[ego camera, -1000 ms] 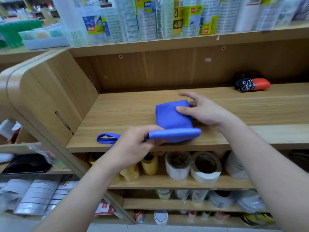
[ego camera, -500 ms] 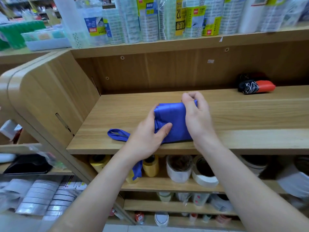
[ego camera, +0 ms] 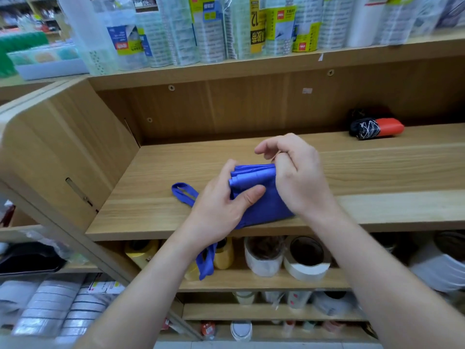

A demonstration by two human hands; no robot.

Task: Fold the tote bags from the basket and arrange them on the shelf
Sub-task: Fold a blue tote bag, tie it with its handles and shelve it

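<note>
Left grip (ego camera: 221,210) and right grip (ego camera: 297,177) are both clamping the folded blue tote bag (ego camera: 259,197), which is sitting at the shelf (ego camera: 377,177) front edge, one strap hanging off. Yellow pack (ego camera: 255,23) above is showing "12".

Folded blue tote bag (ego camera: 261,204) sat at front edge of wooden shelf (ego camera: 377,172). Left grip (ego camera: 221,210) held its left side, thumb on top. Right grip (ego camera: 299,182) curled round its far right edge. One handle loop (ego camera: 183,193) lay on shelf, another hung below the edge. Red-black folded bag (ego camera: 376,128) lay back right, well apart.
</note>
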